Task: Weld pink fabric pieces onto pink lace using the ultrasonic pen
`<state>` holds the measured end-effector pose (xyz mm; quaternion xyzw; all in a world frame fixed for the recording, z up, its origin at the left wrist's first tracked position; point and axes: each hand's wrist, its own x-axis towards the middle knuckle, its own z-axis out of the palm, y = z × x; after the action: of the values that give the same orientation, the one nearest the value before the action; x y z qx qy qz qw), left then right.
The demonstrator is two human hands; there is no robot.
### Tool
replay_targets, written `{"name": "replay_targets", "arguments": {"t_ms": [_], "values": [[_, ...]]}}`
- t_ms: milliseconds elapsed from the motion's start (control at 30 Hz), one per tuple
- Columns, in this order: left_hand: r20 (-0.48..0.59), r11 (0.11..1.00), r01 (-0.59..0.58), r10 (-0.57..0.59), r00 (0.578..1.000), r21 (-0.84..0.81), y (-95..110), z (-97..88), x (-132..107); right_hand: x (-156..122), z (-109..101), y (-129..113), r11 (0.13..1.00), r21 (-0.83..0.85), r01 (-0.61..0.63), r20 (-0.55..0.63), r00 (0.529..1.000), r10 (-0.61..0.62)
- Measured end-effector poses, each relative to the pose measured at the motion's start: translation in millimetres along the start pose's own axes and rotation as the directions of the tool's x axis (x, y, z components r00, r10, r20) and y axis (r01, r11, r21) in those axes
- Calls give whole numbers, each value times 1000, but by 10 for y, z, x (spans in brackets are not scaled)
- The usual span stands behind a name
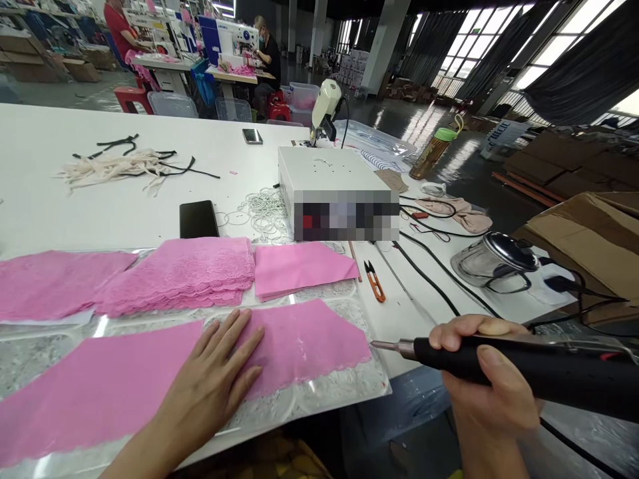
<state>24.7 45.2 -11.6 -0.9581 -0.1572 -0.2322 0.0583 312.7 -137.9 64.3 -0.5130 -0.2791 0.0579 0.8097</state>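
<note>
Flat on a pink fabric piece (314, 342) lies my left hand (219, 362), its fingers stretched out. That fabric rests on a clear plastic sheet (344, 392). My right hand (492, 372) grips a black pen-shaped tool (554, 372) with a pointed metal tip. The tip is close to the right end of the pink piece; whether it touches cannot be made out. A wider pink piece (124, 379) lies left of and partly under my left hand. Behind them are a stack of scalloped pink lace pieces (184, 273) and a small stack of plain pink pieces (299, 266).
A grey box-shaped unit (339, 169) with cables stands mid-table. Orange thread snips (374, 283), a glass jar (494, 263), a black phone (198, 219), a tangle of thin cords (267, 209) and a strap bundle (124, 166) lie around. Two people sit at sewing machines behind.
</note>
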Motion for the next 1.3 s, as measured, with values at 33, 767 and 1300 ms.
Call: {"name": "replay_targets", "arguments": {"t_ms": [33, 767, 1300], "values": [[1, 1000, 1, -1, 1000, 2, -2, -1, 0, -4, 3, 7, 1000, 7, 7, 7, 1000, -7], [4, 999, 48, -48, 999, -26, 15, 15, -25, 11, 4, 69, 1000, -4, 12, 111, 994, -11], [15, 998, 57, -57, 998, 6, 6, 10, -43, 2, -47, 106, 999, 53, -4, 112, 994, -2]]}}
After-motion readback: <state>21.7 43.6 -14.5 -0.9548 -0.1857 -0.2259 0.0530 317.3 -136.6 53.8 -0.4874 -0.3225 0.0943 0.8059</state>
